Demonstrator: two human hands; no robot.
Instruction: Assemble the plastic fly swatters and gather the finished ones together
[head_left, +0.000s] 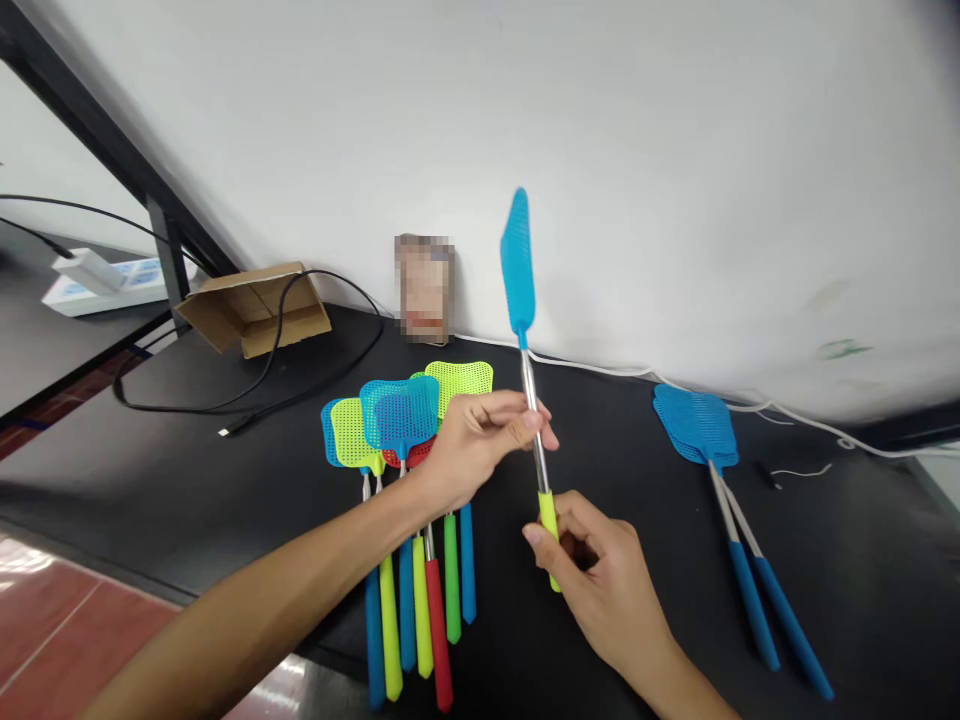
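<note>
Both my hands hold one fly swatter (517, 270) upright above the black table; it has a blue head, a metal shaft and a yellow-green handle. My left hand (491, 435) pinches the shaft about halfway up. Lower down, my right hand (596, 565) grips the handle. The swatter's head is turned nearly edge-on to me. Below my left forearm lies a group of several fly swatters (401, 415) in blue, yellow-green, green and red, partly hidden by that arm. To the right lie two all-blue swatters (694, 425) with overlapping heads and handles fanned apart.
An open cardboard box (259, 308) sits at the back left, with a black cable (277, 375) looping in front of it. A blurred-out upright item (425, 290) leans on the wall. A white cord (600, 367) runs along the wall's base. A power strip (112, 285) lies far left.
</note>
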